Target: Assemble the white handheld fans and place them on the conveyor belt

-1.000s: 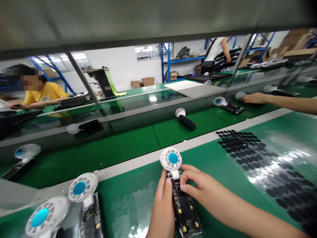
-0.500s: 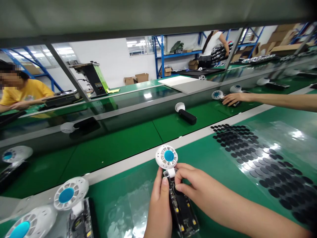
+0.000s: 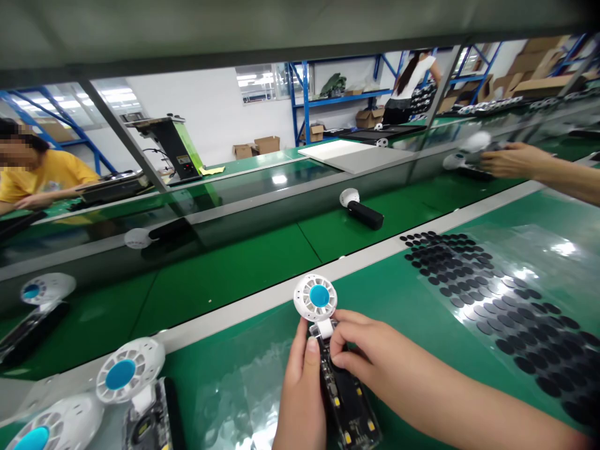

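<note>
A white-headed fan [image 3: 345, 394] with an exposed dark circuit body is held at a green bench [image 3: 398, 300], centre foreground. Its side is grasped by the left hand [image 3: 302, 390]. The right hand's [image 3: 368, 350] fingers are curled against the upper body — whether anything is pinched cannot be told. Black discs [image 3: 506, 346] are laid out to the right.

A head-worn camera looks forward and down over a green bench [image 3: 384, 300]. The left hand [image 3: 302, 390] and right hand [image 3: 372, 350] appear close, a white wall [image 3: 187, 94] well beyond.
</note>
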Demonstrator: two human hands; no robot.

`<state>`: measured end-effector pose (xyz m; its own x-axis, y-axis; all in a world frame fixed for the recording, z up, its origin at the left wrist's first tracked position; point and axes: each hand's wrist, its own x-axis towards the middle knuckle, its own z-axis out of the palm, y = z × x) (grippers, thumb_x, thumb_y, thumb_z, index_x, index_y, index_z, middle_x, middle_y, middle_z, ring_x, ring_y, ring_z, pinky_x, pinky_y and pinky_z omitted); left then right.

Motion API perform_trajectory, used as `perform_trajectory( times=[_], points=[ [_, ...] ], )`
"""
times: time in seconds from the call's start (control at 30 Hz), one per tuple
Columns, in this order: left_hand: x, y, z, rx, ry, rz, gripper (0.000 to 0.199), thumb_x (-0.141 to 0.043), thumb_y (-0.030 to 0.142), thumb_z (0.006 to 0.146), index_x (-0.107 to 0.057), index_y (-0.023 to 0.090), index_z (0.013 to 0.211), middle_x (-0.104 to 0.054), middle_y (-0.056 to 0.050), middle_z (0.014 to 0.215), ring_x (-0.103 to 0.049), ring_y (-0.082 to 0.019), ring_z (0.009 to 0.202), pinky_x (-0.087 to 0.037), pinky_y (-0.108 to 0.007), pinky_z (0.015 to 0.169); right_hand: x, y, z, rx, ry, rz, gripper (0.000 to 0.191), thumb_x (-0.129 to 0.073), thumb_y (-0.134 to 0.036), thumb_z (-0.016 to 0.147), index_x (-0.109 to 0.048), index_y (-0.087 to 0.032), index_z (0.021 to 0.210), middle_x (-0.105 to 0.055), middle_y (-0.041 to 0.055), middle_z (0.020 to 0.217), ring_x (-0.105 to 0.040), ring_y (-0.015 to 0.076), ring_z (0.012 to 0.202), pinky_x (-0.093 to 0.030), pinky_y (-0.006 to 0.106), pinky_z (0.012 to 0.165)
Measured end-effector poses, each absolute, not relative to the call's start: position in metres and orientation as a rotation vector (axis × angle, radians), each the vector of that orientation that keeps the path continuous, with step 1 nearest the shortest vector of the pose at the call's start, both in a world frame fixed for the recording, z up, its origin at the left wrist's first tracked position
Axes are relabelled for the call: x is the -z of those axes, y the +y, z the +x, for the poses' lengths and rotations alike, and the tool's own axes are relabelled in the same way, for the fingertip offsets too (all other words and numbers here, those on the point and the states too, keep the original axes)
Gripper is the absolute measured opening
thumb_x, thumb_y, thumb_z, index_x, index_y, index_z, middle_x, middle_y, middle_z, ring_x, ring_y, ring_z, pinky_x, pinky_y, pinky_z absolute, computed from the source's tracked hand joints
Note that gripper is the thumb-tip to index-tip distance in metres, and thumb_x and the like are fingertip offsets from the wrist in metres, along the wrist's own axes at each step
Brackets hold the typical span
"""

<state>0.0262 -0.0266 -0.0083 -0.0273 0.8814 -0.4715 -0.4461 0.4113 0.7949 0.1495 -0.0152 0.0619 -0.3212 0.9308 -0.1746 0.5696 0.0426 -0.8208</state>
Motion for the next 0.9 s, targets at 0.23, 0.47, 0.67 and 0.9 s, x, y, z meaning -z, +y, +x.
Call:
perform_trajectory(
  times=[0.23,0.47,0.67,0.9],
  points=[
    [0.007,-0.027,0.025,-1.083,1.061,0.396,0.051,-0.055,0.046,0.075,-0.046,0.029,0.122,-0.049,-0.004,0.129,-0.037,-0.025,0.122,-0.027,-0.039,0.102,-0.053,-0.018,0.148,-1.194,-1.802,-1.489,0.019,-0.046,-0.003,0.072,-0.048,-0.022,0.068,-0.053,-0.0030,0.097,-0.053,0.0134,0.090,-0.041,0.023,0.076],
    [0.005,-0.029,0.024,-1.103,1.051,0.520,0.056,-0.062,0.042,0.070,-0.048,0.025,0.122,-0.052,-0.006,0.126,-0.038,-0.029,0.122,-0.028,-0.039,0.102,-0.051,-0.023,0.147,-1.380,-1.525,-1.536,0.025,-0.049,-0.012,0.073,-0.041,-0.026,0.093,-0.057,-0.0024,0.094,-0.058,0.0140,0.076,-0.045,0.026,0.067],
    [0.015,-0.030,0.026,-1.105,0.962,0.606,0.083,-0.071,0.035,0.062,-0.030,0.021,0.133,-0.052,-0.010,0.125,-0.046,-0.029,0.115,-0.035,-0.039,0.098,-0.041,-0.020,0.163,-1.580,-1.352,-1.206,0.020,-0.035,-0.024,0.087,-0.040,-0.023,0.107,-0.054,0.0030,0.107,-0.052,0.0155,0.102,-0.041,0.033,0.089],
    [0.028,-0.028,0.020,-1.057,1.076,0.810,0.084,-0.066,0.029,0.064,-0.025,0.016,0.136,-0.052,-0.013,0.123,-0.050,-0.028,0.110,-0.036,-0.035,0.095,0.004,-0.014,0.173,-1.346,-1.164,-1.289,0.028,-0.040,-0.041,0.085,-0.041,-0.022,0.105,-0.049,0.0069,0.108,-0.057,0.0193,0.093,-0.052,0.034,0.075]
  ],
)
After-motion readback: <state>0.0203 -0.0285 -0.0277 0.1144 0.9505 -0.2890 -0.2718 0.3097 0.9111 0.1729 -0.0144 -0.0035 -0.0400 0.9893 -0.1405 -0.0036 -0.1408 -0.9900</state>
